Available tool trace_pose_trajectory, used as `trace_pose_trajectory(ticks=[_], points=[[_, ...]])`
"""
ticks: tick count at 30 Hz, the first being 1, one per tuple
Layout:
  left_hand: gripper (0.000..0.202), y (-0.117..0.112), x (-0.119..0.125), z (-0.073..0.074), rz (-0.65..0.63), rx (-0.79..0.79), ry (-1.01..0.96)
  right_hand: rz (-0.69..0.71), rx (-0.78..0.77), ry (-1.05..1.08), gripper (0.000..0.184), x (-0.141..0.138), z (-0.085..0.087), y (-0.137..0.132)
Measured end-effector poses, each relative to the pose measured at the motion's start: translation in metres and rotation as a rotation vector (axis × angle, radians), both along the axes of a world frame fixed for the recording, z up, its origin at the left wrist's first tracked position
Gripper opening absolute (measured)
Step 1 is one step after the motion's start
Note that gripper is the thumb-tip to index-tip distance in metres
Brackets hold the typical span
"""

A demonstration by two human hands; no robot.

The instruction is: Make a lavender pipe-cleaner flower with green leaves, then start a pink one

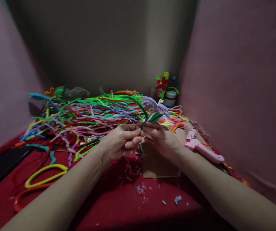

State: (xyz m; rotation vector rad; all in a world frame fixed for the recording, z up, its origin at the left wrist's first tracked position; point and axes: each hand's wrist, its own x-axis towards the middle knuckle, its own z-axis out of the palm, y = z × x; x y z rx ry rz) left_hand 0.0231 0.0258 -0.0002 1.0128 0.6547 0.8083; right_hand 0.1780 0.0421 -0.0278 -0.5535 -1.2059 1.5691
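My left hand [125, 138] pinches a dark green pipe cleaner [140, 104] whose free part arches up and to the left. Close against it, my right hand [159, 138] is closed on the stem of a lilac pipe-cleaner flower [155, 104]. Folded dark green loops, like a leaf [156, 117], stick up just behind the right fingers. The fingertips of both hands almost touch, so the join between green strand and stem is hidden. Under the right hand lies a piece of brown cardboard [154, 163].
Many coloured pipe cleaners [99, 112] are heaped behind my hands. A pink glue gun [204, 147] lies at right. Yellow and red scissors handles [46, 175] and a black flat object [3, 166] are at left. Fuzz scraps [141, 189] dot the red cloth. A red flower [162, 83] stands at back.
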Motion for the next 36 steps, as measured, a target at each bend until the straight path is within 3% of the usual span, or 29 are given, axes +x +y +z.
trace_pose_trajectory(ticks=[6,10,13,19,27,36], points=[[0.021,0.0,0.003,0.003,0.035,0.195,0.188,-0.003,0.025,-0.001,0.009,0.004,0.002,0.0],[0.023,0.003,0.001,0.01,0.268,0.433,0.395,-0.077,0.001,0.008,0.009,0.002,0.004,-0.004],[0.016,0.005,0.001,0.009,0.397,0.503,0.394,-0.091,-0.054,-0.047,0.01,-0.001,0.003,-0.008],[0.018,-0.006,0.012,0.007,0.445,0.445,0.308,-0.025,-0.036,-0.107,0.008,-0.007,0.002,-0.015],[0.023,-0.01,0.014,0.01,0.524,0.425,0.426,-0.045,0.008,-0.152,0.006,-0.009,0.004,-0.018],[0.025,-0.012,0.015,0.015,0.546,0.33,0.402,-0.027,-0.009,-0.2,0.006,-0.007,-0.002,-0.012]])
